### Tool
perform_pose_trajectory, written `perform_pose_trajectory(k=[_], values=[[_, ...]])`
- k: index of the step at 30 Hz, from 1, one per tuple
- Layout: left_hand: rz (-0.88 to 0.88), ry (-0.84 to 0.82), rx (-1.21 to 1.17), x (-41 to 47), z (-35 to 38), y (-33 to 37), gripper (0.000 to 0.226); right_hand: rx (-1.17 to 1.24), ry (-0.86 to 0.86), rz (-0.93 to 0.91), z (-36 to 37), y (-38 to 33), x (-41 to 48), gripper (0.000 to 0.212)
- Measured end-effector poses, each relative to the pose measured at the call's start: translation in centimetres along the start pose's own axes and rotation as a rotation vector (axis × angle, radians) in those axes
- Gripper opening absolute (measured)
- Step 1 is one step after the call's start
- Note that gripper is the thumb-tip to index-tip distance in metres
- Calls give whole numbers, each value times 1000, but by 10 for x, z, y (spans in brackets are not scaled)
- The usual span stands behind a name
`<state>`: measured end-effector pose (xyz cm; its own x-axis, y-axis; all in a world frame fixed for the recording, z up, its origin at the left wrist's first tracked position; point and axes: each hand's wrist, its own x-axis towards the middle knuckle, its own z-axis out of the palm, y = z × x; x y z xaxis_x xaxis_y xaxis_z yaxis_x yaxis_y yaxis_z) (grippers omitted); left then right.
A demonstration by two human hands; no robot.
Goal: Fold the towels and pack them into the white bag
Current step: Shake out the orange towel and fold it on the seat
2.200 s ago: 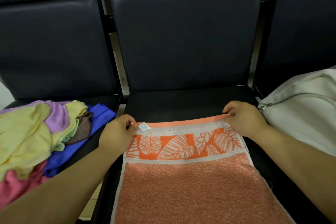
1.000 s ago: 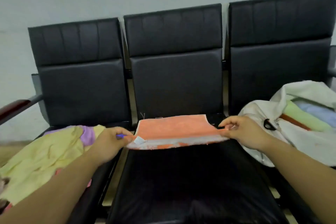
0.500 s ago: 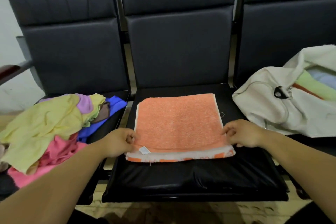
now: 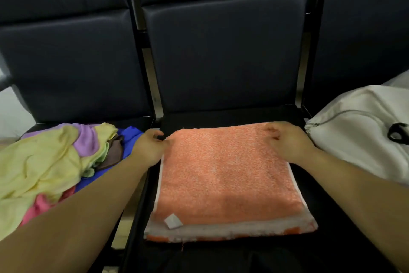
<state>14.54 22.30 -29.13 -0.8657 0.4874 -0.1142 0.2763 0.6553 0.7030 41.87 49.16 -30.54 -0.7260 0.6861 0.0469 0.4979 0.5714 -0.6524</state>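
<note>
1. The left hand (image 4: pixel 148 147) is at the far left corner of the orange towel (image 4: pixel 225 175). Its fingers are loosely curled and the tips touch the edge. Blur hides whether they pinch the cloth, so I cannot tell if it grips.
2. The right hand (image 4: pixel 285 143) lies on the far right corner with its fingers bent. It is blurred too, so I cannot tell whether it holds or only presses.
3. With the 2 hands on the 2 far corners, they are probably squaring the fold or taking that edge for the next fold.
4. The towel lies flat on the middle seat (image 4: pixel 221 115), folded into 2 layers. At the near edge the lower layer's white band and orange border show from under the top layer, and a small white label (image 4: pixel 173 221) sits near the near left corner.
5. The white bag (image 4: pixel 358 131) is on the right seat, just beside the right forearm and probably close enough for packing. Its opening is not visible here.
6. A loose pile of towels (image 4: pixel 44 162) in yellow, purple, blue, brown and pink is on the left seat, probably still waiting to be folded.
</note>
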Motion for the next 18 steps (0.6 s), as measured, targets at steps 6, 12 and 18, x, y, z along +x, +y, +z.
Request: perform_pose_trajectory(k=[6, 12, 18], values=[[-93, -16, -341, 26, 14, 9, 37, -167, -11, -83, 16, 19, 18, 51], [-140, -14, -665, 22, 12, 12, 35, -157, -32, -51, 15, 15, 21, 56], [59, 143, -284, 17, 21, 7, 34, -141, -61, -51, 11, 15, 19, 58]])
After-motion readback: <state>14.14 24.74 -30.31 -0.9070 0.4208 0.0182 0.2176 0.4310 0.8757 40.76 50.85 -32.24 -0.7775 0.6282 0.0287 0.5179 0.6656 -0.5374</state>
